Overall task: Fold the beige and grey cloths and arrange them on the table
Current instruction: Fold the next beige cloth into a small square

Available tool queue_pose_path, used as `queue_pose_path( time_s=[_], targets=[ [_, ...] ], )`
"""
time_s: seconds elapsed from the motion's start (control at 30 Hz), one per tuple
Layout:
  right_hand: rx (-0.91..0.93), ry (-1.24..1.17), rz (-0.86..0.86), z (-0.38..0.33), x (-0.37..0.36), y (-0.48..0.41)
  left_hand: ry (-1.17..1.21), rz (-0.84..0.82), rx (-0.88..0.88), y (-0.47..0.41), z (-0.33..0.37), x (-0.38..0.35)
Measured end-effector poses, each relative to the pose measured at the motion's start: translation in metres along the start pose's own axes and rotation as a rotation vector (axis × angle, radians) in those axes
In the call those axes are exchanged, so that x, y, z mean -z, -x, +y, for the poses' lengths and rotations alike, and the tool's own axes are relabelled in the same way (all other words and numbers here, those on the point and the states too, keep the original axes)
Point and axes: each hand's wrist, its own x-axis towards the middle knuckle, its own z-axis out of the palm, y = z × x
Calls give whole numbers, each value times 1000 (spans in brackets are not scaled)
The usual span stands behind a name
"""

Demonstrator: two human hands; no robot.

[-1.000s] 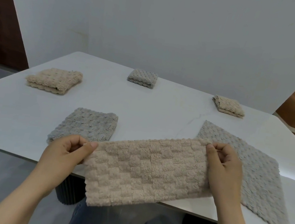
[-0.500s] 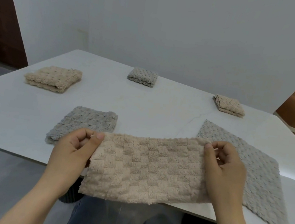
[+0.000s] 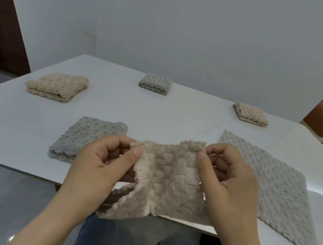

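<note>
Centrally, left hand (image 3: 102,162) and right hand (image 3: 225,177) each pinch an upper corner of the beige cloth (image 3: 165,182), which sags in folds between them over the near table (image 3: 157,117) edge. Folded grey cloth (image 3: 86,139) lies left; flat grey cloth (image 3: 283,193) right.

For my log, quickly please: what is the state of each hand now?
Left hand: closed, pinching the beige cloth.
Right hand: closed, pinching the same cloth.

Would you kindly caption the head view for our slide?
Both hands, left hand and right hand, pinch a beige textured cloth mid-fold over the white table.
</note>
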Motion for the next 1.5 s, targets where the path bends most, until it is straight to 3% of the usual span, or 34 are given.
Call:
queue_pose_path(
  time_s=[0.3,0.6,0.83,1.5],
  targets=[
    [7,-63,-112,-10,-16,12,44,-72,-33,11,16,-13],
    [-2,-130,-182,-11,-21,17,31,20,-36,13,18,-16],
    [-56,-351,-286,-13,-17,12,-20,15,-69,15,18,-12],
    [-58,-248,-346,-10,-18,9,-148,23,-192,19,17,-11]
  ],
)
